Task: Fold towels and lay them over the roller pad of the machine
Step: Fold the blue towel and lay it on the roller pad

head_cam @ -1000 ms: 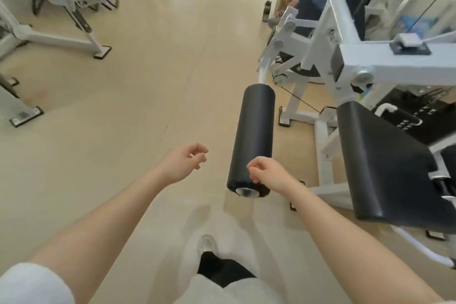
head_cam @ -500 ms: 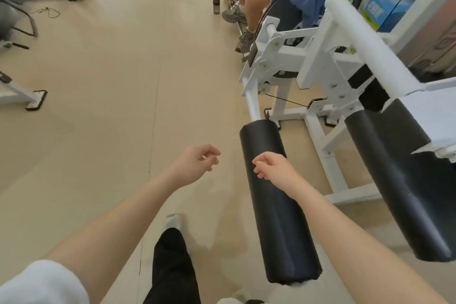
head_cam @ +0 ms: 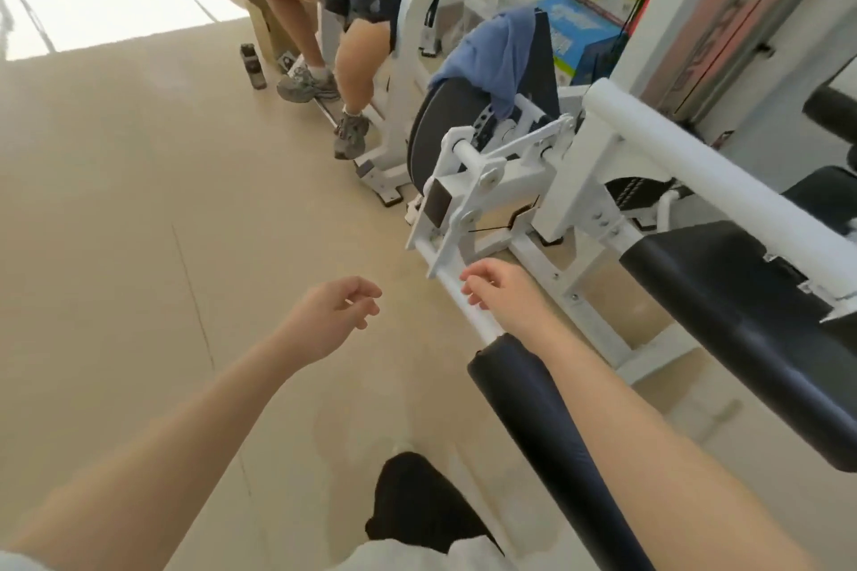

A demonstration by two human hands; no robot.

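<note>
Hands are reaching farther forward than a moment ago: the right hand (head_cam: 503, 292), loosely curled and holding nothing, is now hovering past the roller pad (head_cam: 552, 440), over its white bar (head_cam: 466, 308). The left hand (head_cam: 336, 315) is hanging relaxed left of the pad. A blue towel (head_cam: 494, 56) is lying draped on the machine beyond it.

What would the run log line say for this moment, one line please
left hand: empty, loosely curled | right hand: empty, above roller pad arm | blue towel: draped on far machine | roller pad: bare
</note>
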